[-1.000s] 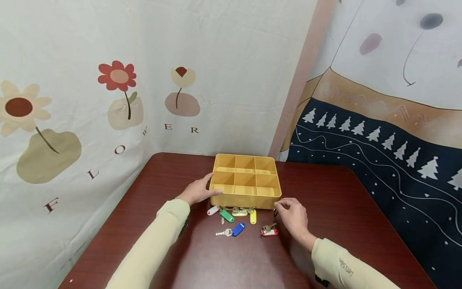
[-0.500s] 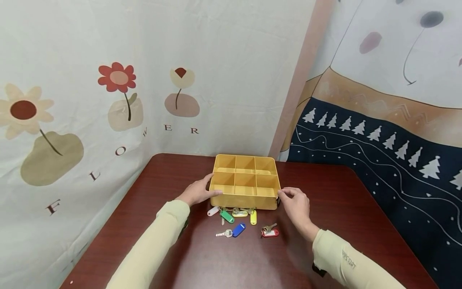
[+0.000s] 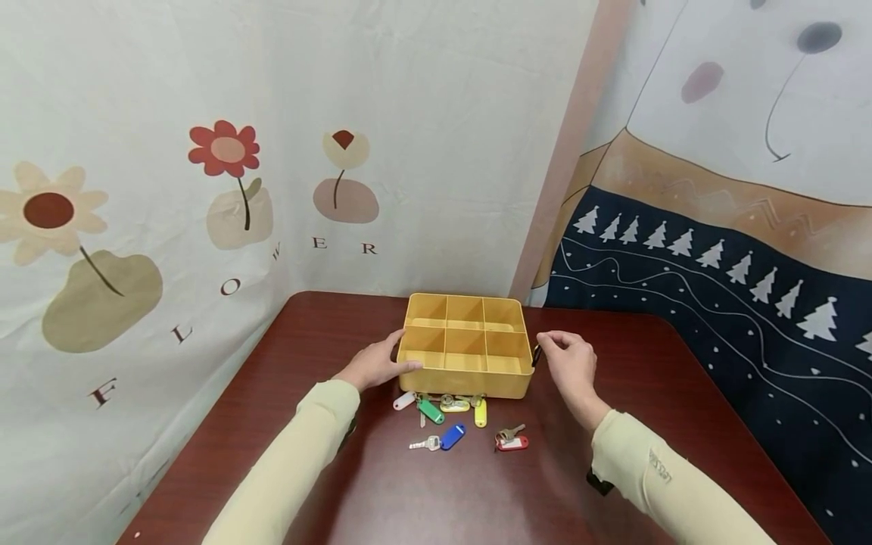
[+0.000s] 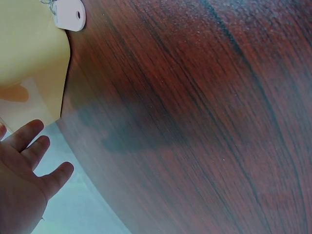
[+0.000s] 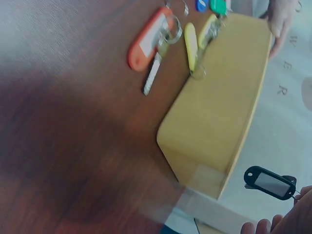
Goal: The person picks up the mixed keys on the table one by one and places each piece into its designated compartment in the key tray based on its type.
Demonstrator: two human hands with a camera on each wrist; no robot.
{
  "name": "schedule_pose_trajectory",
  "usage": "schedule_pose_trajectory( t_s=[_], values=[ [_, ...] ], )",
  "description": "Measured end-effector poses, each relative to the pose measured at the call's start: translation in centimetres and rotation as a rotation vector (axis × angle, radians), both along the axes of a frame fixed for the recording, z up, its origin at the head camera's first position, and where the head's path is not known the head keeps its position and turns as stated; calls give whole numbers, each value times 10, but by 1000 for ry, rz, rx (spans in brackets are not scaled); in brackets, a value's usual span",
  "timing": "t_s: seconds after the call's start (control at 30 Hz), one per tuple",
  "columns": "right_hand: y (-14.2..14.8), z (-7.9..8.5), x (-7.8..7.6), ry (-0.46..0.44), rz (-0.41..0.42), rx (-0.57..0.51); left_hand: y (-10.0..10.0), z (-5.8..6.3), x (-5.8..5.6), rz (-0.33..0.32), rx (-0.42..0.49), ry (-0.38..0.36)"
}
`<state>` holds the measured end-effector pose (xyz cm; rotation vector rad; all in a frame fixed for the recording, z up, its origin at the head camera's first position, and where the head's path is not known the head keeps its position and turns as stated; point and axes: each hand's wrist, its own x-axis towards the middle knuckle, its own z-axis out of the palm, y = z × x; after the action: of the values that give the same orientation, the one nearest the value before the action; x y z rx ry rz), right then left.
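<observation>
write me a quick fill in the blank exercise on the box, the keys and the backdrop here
1. The yellow plastic box has ____ compartments.
2. The person's right hand holds a dark plastic key tag by the box's ____ side.
3. The lowest silver metal key in the head view lies beside a ____ plastic tag.
4. Letters on the pale patterned backdrop spell ____.

Missing words: six; right; blue; FLOWER

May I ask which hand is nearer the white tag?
Left: the left hand is just beyond and left of the white tag; the right hand is well to its right, past the yellow box.
</observation>
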<state>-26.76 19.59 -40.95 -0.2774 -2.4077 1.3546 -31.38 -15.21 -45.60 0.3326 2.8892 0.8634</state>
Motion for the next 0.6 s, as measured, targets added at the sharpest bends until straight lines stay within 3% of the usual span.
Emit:
schedule_pose_trajectory(
  t_s=[0.23,0.6],
  values=[
    [6,6,-14,-7,-63,-10,1,0,1,7,14,-9],
    [11,10,-39,-36,-96,-23,1,-2,0,2,19,-4]
  ],
)
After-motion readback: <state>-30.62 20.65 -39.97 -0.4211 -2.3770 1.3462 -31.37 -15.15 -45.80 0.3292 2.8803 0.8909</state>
